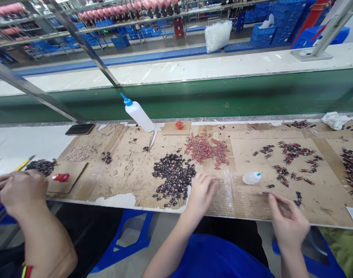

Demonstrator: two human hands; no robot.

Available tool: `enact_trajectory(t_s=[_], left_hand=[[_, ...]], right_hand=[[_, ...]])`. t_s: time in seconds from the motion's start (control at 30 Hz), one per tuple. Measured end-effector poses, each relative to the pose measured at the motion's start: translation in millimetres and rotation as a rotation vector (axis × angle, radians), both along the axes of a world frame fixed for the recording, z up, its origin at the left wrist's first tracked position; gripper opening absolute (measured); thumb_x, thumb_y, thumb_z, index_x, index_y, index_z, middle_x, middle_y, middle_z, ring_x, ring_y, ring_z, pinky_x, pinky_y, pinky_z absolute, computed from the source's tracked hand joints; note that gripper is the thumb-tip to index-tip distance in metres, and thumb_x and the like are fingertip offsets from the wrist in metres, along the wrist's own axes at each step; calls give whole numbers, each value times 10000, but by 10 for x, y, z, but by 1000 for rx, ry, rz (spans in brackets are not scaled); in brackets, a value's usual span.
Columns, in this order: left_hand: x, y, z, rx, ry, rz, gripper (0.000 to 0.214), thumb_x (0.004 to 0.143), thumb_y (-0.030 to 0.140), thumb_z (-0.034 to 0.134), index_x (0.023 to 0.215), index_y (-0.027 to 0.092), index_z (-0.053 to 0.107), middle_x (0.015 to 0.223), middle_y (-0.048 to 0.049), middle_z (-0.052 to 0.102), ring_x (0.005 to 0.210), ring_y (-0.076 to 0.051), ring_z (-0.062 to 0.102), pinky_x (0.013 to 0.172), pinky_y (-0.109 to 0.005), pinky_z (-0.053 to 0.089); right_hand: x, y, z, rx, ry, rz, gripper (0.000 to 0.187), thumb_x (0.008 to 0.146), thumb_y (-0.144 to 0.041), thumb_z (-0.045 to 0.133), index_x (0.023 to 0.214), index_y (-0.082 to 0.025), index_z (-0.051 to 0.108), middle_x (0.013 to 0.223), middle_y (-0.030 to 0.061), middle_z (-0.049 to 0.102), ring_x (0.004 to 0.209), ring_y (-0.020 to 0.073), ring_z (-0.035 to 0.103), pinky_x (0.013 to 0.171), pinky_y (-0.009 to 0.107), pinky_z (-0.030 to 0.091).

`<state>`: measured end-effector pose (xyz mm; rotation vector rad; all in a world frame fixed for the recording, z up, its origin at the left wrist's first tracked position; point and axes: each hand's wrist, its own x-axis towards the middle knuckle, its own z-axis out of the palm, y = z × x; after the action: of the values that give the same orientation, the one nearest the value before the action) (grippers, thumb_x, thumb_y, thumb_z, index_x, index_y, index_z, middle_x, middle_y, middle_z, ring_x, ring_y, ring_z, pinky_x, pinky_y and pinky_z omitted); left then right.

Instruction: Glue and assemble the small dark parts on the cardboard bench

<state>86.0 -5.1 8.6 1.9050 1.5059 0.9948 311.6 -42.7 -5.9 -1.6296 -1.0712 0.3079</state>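
Note:
My left hand (pixel 201 194) hovers over the cardboard just right of a heap of small black parts (pixel 174 177). Its fingers are curled together; whatever they hold, if anything, is hidden. Behind it lies a heap of small red parts (pixel 203 148) with metallic bits. My right hand (pixel 290 218) pinches a small dark-and-red part (pixel 264 193) between thumb and forefinger, its tip pointing left. Just beyond that hand, a small white squeeze bottle (pixel 252 177) with a blue tip lies on its side. Scattered red-and-black assembled pieces (pixel 294 151) lie farther right.
A co-worker's hands (pixel 22 189) are at the left, near a red tube-like item (pixel 60 177). A tall white bottle (pixel 140 116) leans at the back, beside a red cap (pixel 179 125). A phone (pixel 80 129) and crumpled tissue (pixel 335 120) lie along the back edge.

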Motion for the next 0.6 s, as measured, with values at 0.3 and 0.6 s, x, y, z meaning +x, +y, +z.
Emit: enact_trajectory(t_s=[0.3,0.6], left_hand=[[-365,329,-17,-79,533,168,170,891,146,547,861,256,673,926,-42,702,1028,-263,475,897,-461,299],[-343,257,-94,-151,625,86,198,904,98,460,913,206,626,986,-93,623,1017,-254,458,882,-433,302]], right_hand=[[-26,390,10,116,-652,196,562,772,-580,641,1133,-150,608,1071,170,652,1174,374,483,945,563,428],[-146,469,-57,-48,-235,287,403,773,-554,631,954,-211,518,1014,133,690,1119,314,577,922,511,458]])
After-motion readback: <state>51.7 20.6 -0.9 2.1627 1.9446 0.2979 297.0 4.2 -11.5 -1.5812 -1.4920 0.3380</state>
